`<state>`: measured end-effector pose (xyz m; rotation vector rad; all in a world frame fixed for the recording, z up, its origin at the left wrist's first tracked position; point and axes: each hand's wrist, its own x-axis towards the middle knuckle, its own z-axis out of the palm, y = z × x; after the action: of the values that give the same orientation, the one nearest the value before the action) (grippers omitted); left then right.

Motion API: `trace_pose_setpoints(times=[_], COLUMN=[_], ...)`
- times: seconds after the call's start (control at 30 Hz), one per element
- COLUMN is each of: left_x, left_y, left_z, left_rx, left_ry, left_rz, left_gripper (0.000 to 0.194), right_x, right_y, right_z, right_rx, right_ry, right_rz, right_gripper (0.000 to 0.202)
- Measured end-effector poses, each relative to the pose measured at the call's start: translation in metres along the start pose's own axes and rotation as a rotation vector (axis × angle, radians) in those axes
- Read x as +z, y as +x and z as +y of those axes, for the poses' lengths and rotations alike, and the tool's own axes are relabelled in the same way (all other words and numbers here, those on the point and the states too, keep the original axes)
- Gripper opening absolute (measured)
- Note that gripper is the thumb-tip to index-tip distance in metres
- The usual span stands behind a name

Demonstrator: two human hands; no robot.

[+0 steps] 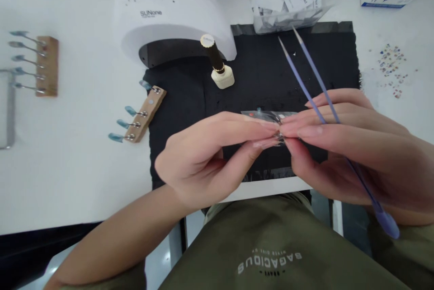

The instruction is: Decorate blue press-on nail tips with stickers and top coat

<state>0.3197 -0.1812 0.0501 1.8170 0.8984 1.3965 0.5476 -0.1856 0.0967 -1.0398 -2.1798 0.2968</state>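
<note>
Left hand and right hand fingers pinch a small clear item together; two lilac sticks through the right fingers slant away, tips up-left.

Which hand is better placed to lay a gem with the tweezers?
Right hand, probably: the purple tweezers already lie across its fingers. The left hand only pinches the small clear piece where both hands' fingertips meet.

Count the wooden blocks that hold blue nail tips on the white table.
2. One wooden block lies near the left edge; the other wooden block lies tilted at the black mat's left edge.
</note>
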Motion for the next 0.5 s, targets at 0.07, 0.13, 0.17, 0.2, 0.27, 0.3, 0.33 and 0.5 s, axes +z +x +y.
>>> trace_pose_setpoints(times=[0.07,0.13,0.17,0.2,0.27,0.3,0.33,0.5], left_x=[-0.002,-0.003,-0.004,-0.004,-0.003,-0.002,-0.001,0.003], left_y=[0.001,0.003,0.003,0.003,0.003,0.002,0.002,0.002], left_z=[-0.003,-0.006,-0.007,-0.008,-0.007,-0.006,-0.004,0.001], left_rx=[0.058,0.119,0.131,0.134,0.110,0.086,0.059,0.004], left_ry=[0.008,0.005,0.000,-0.006,-0.015,-0.018,-0.020,-0.083], left_rz=[-0.029,-0.040,-0.046,-0.046,-0.043,-0.040,-0.035,0.009], left_gripper=[0.046,0.048,0.049,0.049,0.048,0.047,0.045,0.034], right_x=[0.003,0.004,0.003,0.002,-0.001,-0.002,-0.004,0.000], right_y=[-0.001,-0.001,-0.001,-0.002,-0.003,-0.003,-0.003,0.004], right_z=[-0.004,-0.009,-0.011,-0.012,-0.013,-0.012,-0.009,0.012], right_rx=[0.056,0.097,0.102,0.103,0.113,0.116,0.111,-0.061], right_ry=[0.010,0.045,0.061,0.071,0.074,0.071,0.063,0.057], right_rz=[0.049,0.094,0.094,0.084,0.082,0.084,0.068,-0.057], right_gripper=[0.013,0.015,0.015,0.016,0.016,0.015,0.015,0.023])
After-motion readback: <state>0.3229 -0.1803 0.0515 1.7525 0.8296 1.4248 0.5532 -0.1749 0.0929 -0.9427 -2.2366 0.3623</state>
